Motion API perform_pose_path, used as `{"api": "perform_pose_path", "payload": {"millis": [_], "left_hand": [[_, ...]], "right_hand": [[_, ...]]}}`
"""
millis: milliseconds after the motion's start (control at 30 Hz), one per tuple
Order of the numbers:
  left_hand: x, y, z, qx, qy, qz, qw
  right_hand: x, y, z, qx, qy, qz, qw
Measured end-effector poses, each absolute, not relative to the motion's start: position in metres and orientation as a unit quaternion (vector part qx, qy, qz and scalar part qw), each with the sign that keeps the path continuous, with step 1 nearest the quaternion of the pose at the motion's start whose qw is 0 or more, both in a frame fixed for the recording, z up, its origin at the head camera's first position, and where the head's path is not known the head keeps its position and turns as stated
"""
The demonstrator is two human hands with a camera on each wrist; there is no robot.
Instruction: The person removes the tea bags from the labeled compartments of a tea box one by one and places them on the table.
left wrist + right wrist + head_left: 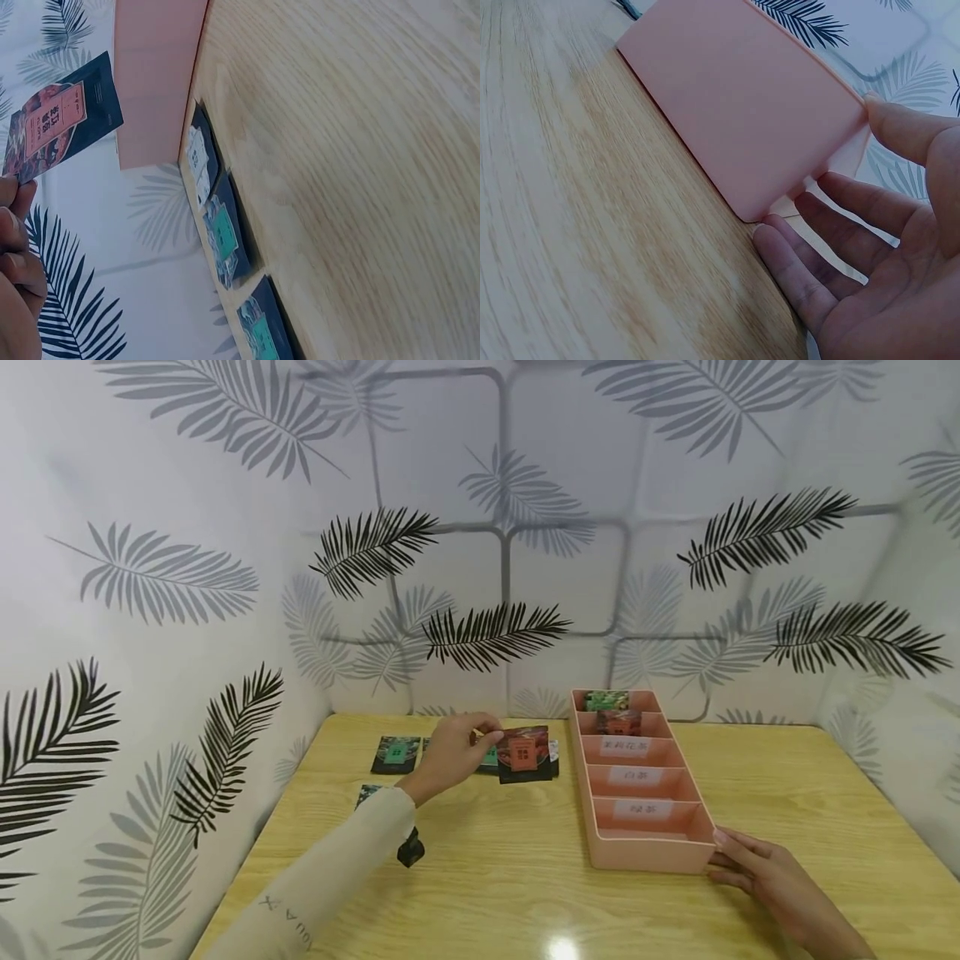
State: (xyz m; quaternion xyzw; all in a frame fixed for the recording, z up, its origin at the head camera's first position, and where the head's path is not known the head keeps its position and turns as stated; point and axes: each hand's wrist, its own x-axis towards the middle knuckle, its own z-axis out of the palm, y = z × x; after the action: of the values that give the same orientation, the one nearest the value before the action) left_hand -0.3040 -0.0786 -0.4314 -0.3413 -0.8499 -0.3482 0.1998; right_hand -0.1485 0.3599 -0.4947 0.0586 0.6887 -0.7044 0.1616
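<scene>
A pale wall printed with grey and black feathery leaves stands behind a wood-grained table. On the table's right half sits a long pink box with five compartments, its narrow end toward the person. From the left reaches an arm in a cream sleeve (dark lettering runs along it). The right hand holds the box's near right corner, thumb at the rim and slightly bent fingers against the outside wall. The left hand is closed to a pinch — thumb and fingers grip one edge of a red-labelled packet, raised above the table just left of the box.

Beyond that packet, partly hidden by it, lies a white-labelled packet; a green-labelled packet lies next to it, and another dark packet lies at the row's left end. Inside the box, a green packet stands in the farthest compartment and a reddish packet in the second. White labels mark the other three. Smallest, by the sleeve, is a dark object — too unclear to identify.
</scene>
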Motion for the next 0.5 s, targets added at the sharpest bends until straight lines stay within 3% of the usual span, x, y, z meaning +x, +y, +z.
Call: {"api": "perform_pose_path", "payload": {"millis": [267, 500], "left_hand": [[-0.298, -0.090, -0.436, -0.343, -0.858, -0.328, 0.198], [-0.292, -0.106, -0.445, -0.325, -0.870, -0.335, 0.161]], "right_hand": [[-0.147, 0.361, -0.497, 0.063, 0.678, -0.715, 0.157], [-0.150, 0.358, -0.498, 0.050, 0.685, -0.712, 0.145]]}}
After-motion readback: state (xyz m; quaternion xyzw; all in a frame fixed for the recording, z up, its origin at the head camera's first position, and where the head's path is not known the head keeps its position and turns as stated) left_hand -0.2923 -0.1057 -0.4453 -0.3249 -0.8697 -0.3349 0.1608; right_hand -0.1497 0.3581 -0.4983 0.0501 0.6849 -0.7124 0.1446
